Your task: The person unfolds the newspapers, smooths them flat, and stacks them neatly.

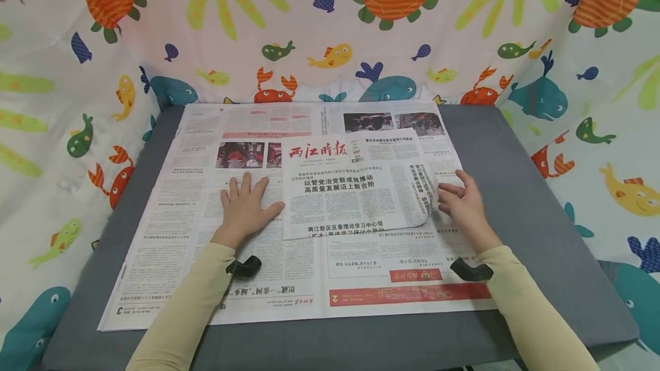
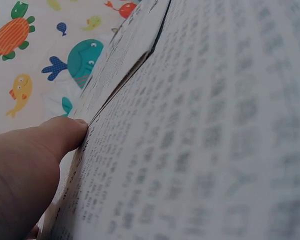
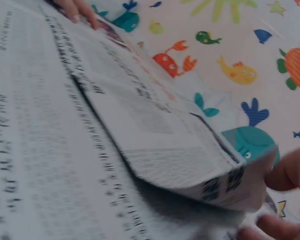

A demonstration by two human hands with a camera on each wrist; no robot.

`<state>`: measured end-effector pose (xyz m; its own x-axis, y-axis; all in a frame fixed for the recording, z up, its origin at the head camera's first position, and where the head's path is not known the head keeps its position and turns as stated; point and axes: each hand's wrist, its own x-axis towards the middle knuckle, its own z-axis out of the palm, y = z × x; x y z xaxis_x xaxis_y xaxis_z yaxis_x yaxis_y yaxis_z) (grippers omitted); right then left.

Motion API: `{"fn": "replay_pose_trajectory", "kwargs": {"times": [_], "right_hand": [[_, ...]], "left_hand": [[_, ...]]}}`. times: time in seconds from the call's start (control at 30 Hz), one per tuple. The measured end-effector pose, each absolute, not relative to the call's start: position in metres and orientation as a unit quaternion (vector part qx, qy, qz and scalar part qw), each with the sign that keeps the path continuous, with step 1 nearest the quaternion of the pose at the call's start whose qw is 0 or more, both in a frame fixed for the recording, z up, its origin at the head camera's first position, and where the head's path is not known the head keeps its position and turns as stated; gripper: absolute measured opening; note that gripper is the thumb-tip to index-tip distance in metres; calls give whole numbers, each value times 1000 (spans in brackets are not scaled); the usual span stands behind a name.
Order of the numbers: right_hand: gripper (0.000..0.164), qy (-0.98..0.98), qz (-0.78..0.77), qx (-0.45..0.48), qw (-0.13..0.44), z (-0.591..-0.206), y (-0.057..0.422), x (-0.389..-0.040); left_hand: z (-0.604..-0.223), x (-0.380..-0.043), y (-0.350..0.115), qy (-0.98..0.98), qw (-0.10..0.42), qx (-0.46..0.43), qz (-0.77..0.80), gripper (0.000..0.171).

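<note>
A folded newspaper [image 1: 350, 188] with a red masthead lies on top of a larger spread newspaper [image 1: 170, 233]. My left hand [image 1: 246, 208] rests with fingers spread on the spread sheet, its thumb [image 2: 65, 132] at the folded paper's left edge. Along the right side, the folded paper curves upward at its lower corner [image 3: 235, 187]. Beside that raised edge is my right hand [image 1: 461, 205], its fingers loosely bent. In the right wrist view its thumb [image 3: 287, 172] meets the paper's edge, with blurred fingertips [image 3: 275, 225] below.
The newspapers lie on a grey table [image 1: 536, 199], whose surface shows on both sides and along the front. A patterned cloth [image 1: 309, 22] with sea animals hangs behind and at the sides. Dark wrist devices [image 1: 244, 268] sit at both cuffs.
</note>
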<state>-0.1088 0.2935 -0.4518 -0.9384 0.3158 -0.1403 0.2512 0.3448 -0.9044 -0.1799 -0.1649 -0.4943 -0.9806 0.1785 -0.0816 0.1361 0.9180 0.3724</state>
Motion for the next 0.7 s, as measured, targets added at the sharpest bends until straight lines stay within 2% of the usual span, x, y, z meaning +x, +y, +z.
{"fn": "replay_pose_trajectory", "kwargs": {"times": [0.13, 0.2, 0.33, 0.5, 0.57, 0.7], "right_hand": [[76, -834, 511, -181, 102, -439, 294, -117], [73, -863, 471, -148, 107, -434, 285, -123], [68, -932, 358, -35, 57, -436, 244, -142], [73, -970, 227, 70, -46, -458, 179, -153], [74, -974, 198, 90, -65, -468, 162, -152], [72, -979, 168, 94, -70, -481, 149, -152]], "left_hand": [[-487, -181, -162, 974, 54, 77, 206, 81], [-482, -181, -156, 971, 45, 84, 220, 77], [-473, -182, -135, 963, 40, 146, 221, 77], [-470, -182, -109, 958, 85, 211, 175, 82], [-472, -182, -104, 960, 100, 210, 157, 83], [-476, -182, -101, 964, 111, 197, 140, 85]]}}
